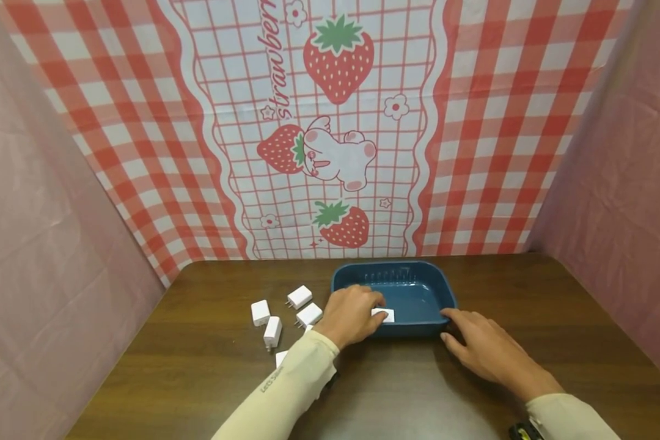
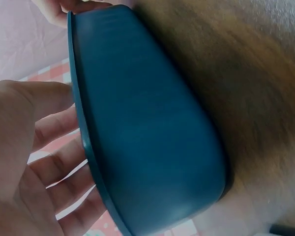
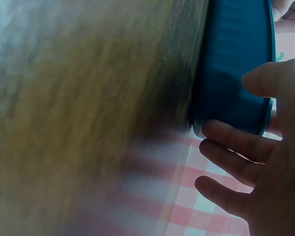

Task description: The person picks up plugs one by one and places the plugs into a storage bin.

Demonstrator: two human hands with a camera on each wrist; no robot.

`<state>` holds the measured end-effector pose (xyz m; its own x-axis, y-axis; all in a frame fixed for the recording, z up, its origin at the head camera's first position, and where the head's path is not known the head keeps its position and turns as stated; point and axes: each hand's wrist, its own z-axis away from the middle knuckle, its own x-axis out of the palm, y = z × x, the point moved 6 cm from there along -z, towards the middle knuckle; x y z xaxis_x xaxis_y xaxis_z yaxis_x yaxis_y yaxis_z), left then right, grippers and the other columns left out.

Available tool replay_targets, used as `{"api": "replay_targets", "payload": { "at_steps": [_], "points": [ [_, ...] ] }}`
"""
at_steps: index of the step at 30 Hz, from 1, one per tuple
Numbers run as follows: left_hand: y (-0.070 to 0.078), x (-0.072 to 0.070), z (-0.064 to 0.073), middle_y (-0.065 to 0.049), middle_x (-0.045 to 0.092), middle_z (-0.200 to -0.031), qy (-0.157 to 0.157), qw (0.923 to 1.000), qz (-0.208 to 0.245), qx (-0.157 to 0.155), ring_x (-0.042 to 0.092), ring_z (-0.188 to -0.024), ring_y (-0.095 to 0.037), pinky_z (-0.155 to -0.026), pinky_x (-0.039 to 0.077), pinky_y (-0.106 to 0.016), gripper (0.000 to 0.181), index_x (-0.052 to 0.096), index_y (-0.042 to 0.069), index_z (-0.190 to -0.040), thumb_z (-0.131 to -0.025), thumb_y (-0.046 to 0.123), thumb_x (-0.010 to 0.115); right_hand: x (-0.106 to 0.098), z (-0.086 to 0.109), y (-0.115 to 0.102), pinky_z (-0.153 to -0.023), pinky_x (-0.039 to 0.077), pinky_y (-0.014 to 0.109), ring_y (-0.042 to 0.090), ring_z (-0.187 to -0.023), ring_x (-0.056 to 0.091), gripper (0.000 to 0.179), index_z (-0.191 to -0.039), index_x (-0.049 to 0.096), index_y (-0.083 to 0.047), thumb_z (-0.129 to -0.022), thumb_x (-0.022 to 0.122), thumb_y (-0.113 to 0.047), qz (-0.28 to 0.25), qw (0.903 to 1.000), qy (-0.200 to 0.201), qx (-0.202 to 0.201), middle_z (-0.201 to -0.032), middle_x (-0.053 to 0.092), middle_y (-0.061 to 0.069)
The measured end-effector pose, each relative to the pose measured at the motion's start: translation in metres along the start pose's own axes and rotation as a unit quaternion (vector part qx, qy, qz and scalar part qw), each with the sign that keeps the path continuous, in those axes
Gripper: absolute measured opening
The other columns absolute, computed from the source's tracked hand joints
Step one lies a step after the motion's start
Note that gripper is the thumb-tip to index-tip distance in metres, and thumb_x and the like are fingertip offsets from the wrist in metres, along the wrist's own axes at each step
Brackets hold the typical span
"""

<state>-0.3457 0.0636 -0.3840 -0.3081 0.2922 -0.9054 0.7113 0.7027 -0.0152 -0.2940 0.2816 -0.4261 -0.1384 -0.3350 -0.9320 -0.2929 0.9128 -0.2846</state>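
Observation:
A blue plastic basin (image 1: 412,329) stands on the wooden table. My left hand (image 1: 353,311) reaches over its near left rim, with a white charger plug (image 1: 385,316) between thumb and fingers inside the basin. In the left wrist view, the fingertips of the left hand (image 2: 49,157) pass behind the basin wall (image 2: 137,128), which hides the plug. My right hand (image 1: 486,348) pinches the near right corner of the rim. The right wrist view shows the thumb of the right hand (image 3: 270,147) on the outer wall, its other fingers spread around the corner.
Several white charger plugs (image 1: 272,332) lie on the table (image 1: 198,366) left of the basin, some partly covered by the left arm. A checked strawberry cloth (image 1: 335,134) hangs behind the table, with pink cloth (image 1: 616,201) at both sides.

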Motion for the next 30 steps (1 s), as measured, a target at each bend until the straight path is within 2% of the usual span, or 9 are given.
{"api": "replay_targets", "payload": {
  "at_steps": [4,13,21,30],
  "points": [
    [-0.001,-0.004,-0.001,0.009,0.073,-0.091,0.007,1.0000,-0.006,0.000,0.067,-0.083,-0.012,-0.063,0.053,-0.031,0.023,0.077,0.024,-0.101,-0.091,0.044,0.071,-0.001,0.000,0.000,-0.090,0.047,0.060,0.040,-0.110,0.062,0.046,-0.132,0.060,-0.005,-0.093,0.070,-0.027,0.002,1.0000,0.006,-0.006,-0.121,0.065,0.020],
    [-0.004,-0.002,0.002,0.008,0.071,-0.090,-0.020,0.9998,0.000,0.000,0.067,-0.081,-0.012,-0.062,0.052,-0.032,0.023,0.076,0.023,-0.101,-0.092,0.044,0.069,0.001,-0.002,0.002,-0.090,0.047,0.060,0.039,-0.111,0.062,0.047,-0.133,0.059,-0.005,-0.093,0.070,-0.028,0.000,0.9999,-0.011,0.005,-0.122,0.065,0.020],
    [-0.009,-0.002,0.004,0.010,0.072,-0.092,-0.012,0.9998,0.001,-0.014,0.068,-0.084,-0.011,-0.063,0.054,-0.032,0.024,0.077,0.025,-0.102,-0.093,0.045,0.068,0.002,-0.003,0.002,-0.091,0.047,0.060,0.040,-0.112,0.062,0.048,-0.134,0.059,-0.005,-0.093,0.070,-0.027,-0.002,0.9999,-0.012,0.002,-0.124,0.064,0.020],
    [-0.017,-0.012,0.004,0.011,0.071,-0.092,-0.009,0.9995,0.001,-0.029,0.066,-0.081,-0.006,-0.059,0.053,-0.029,0.023,0.077,0.025,-0.103,-0.093,0.044,0.068,0.001,0.001,0.001,-0.090,0.047,0.060,0.039,-0.111,0.062,0.050,-0.137,0.057,-0.006,-0.093,0.070,-0.028,-0.007,0.9999,-0.015,0.000,-0.123,0.065,0.018]
  ]
}}
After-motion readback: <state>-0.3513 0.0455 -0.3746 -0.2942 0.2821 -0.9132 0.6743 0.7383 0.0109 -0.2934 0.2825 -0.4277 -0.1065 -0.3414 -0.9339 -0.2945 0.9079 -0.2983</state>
